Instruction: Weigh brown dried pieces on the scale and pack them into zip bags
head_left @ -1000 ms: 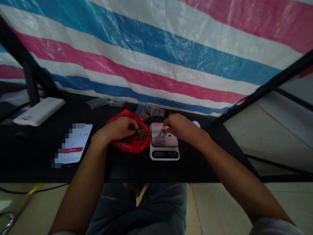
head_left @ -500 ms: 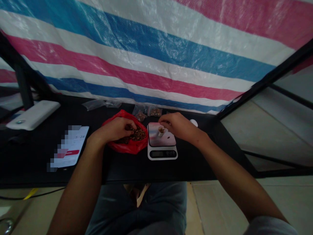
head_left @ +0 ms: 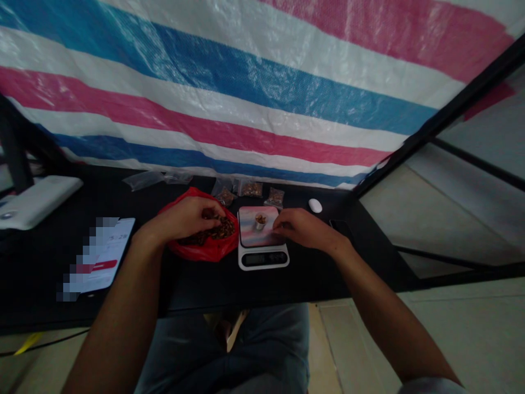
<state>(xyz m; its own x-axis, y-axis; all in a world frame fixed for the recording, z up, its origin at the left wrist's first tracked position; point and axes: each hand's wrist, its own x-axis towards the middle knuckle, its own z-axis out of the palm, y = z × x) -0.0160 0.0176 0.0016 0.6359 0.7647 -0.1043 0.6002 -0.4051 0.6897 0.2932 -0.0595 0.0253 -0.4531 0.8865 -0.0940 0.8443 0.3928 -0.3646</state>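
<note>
My left hand (head_left: pixel 199 216) is over the red plastic bag (head_left: pixel 205 253), its fingers drawn together at the small dried brown pieces (head_left: pixel 223 230) inside. What the fingertips hold is too small to make out. To the right of the bag, a white digital scale (head_left: pixel 264 262) carries a small cup (head_left: pixel 260 221) with some brown pieces in it. My right hand (head_left: pixel 293 225) is at the right side of the scale's plate, its thumb and finger pinched close to the surface. It is apart from the cup, and anything between those fingertips is hidden.
Small clear bags of brown pieces (head_left: pixel 250 189) lie behind the scale, with flat clear bags (head_left: pixel 143 180) farther left. A white mouse (head_left: pixel 315 206) and a dark flat object (head_left: pixel 340 227) are at right. A lit phone (head_left: pixel 102 260) and a white device (head_left: pixel 41 200) lie left.
My right hand has moved from beside the cup's rim down to the plate's right side, where a small dark piece lay before. My left hand stays in the bag. The view has shifted slightly.
</note>
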